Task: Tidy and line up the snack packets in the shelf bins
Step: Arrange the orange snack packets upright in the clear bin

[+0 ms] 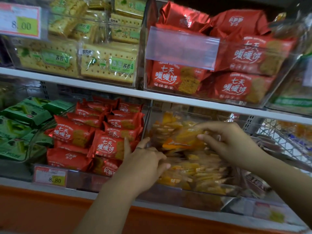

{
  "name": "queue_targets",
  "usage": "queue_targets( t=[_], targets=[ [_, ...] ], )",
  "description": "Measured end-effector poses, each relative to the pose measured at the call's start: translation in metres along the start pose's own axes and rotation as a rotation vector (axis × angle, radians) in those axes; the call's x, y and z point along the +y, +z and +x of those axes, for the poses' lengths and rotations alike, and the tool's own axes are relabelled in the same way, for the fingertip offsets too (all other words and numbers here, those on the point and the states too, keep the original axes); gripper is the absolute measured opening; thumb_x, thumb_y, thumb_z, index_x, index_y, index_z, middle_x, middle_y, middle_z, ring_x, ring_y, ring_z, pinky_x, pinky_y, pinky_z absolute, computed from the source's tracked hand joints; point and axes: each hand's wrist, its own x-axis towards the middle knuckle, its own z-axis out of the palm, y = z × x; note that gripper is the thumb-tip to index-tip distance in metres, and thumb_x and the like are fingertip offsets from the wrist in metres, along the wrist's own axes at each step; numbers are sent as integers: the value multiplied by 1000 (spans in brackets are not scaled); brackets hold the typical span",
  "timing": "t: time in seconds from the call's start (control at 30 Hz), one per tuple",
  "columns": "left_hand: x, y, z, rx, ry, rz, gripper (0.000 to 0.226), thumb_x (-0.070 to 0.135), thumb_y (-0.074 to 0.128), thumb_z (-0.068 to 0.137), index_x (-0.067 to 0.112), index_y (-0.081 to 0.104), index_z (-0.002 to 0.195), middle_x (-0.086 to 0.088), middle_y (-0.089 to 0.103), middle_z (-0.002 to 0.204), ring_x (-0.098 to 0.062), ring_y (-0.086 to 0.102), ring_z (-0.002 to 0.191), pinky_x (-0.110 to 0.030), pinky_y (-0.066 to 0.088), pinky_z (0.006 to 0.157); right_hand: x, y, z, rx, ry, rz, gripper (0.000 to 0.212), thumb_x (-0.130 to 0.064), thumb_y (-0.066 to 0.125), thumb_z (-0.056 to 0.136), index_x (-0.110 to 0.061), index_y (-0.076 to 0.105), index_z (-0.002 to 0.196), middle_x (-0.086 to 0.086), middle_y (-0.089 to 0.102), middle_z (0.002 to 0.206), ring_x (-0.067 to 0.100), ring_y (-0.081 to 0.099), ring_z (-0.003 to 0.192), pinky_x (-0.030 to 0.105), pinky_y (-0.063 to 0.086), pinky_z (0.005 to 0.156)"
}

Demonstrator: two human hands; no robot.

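Shop shelf (pixel 101 86), clear bin (pixel 148 115) of yellow packets (pixel 199 169), left hand (pixel 145 159) and right hand (pixel 228 141) both grasping them

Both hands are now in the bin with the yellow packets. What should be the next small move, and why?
Probably the right hand should lay the yellow packet that it pinches down in line with the other packets. These lie at mixed angles in the clear bin, and the left hand among them seems to steady the pile.

Shelf board (pixel 194 102) apparently low over clear bin (pixel 147 119)
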Motion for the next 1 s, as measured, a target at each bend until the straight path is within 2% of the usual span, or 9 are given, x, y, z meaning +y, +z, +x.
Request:
queue_targets(
  t=[0.13, 0.27, 0.4, 0.53, 0.63, 0.7, 0.87, 0.93, 1.0],
  targets=[
    [-2, -1, -5, -20, 2, -27, 33, 43, 37, 99, 40, 52, 128, 20, 44, 137, -8, 0, 144, -62, -13, 109, -13, -3, 7, -27, -49, 36, 23, -21, 60, 90, -35, 65, 108, -35, 64, 89, -9, 62, 74, 9, 46, 63],
    [-1, -1, -10, 0, -31, -33, 32, 42, 37, 100, 42, 54, 126, 18, 41, 128, -7, 5, 141, -61, -13, 111, 0, 8, 8, -135, -6, -61, 25, -27, 58, 91, -31, 64, 115, -14, 71, 96, 0, 64, 81, 29, 53, 70],
    [3, -3, -12, 45, -46, 27, 32, 42, 36, 99, 44, 53, 126, 13, 30, 106, -9, 20, 127, -62, -11, 110, 10, 19, 9, -204, 19, -27, 25, -27, 59, 91, -30, 64, 115, -15, 70, 100, -2, 63, 86, 23, 51, 74],
    [4, -1, -13, 78, -65, 17, 31, 43, 38, 98, 45, 54, 125, 13, 28, 106, -9, 19, 124, -60, -10, 111, 0, 49, 22, -282, -32, -70, 28, -24, 58, 92, -25, 64, 119, -14, 68, 107, -6, 57, 87, 16, 44, 77],
    [3, -2, -15, 107, -78, -29, 28, 43, 42, 97, 44, 57, 120, 14, 28, 105, -7, 17, 122, -57, -5, 113, -8, 60, 32, -417, -60, -132, 29, -27, 53, 95, -25, 61, 122, -8, 66, 115, 5, 59, 99, 26, 47, 87],
    [-1, -7, -17, 160, -92, -41, 21, 43, 46, 95, 43, 60, 111, 16, 28, 105, -7, 17, 120, -54, -5, 114, -9, 49, 34, -403, 2, -128, 31, -29, 54, 94, -27, 58, 124, -10, 64, 116, 6, 59, 101, 28, 48, 88],
    [-10, -16, -19, 310, -165, -57, 5, 39, 54, 91, 43, 52, 90, 17, 27, 106, -8, 16, 120, -54, -7, 113, -9, 58, 28, -331, -53, -302, 18, -22, 60, 90, -27, 69, 105, -10, 70, 102, 7, 64, 94, 32, 52, 83],
    [-6, -16, -19, 327, -153, -69, 11, 37, 53, 92, 43, 45, 89, 19, 29, 109, -7, 17, 124, -54, -7, 113, -2, 75, 30, -400, -28, -376, 20, -22, 58, 91, -29, 69, 105, -10, 70, 106, 10, 63, 97, 33, 52, 84],
    [-1, -15, -19, 303, -115, -66, 9, 38, 49, 94, 45, 46, 98, 23, 35, 119, -5, 14, 133, -54, -9, 114, 5, 78, 34, -455, 18, -273, 18, -22, 57, 91, -26, 71, 103, -10, 70, 104, 5, 63, 92, 27, 50, 81]
  ],
)
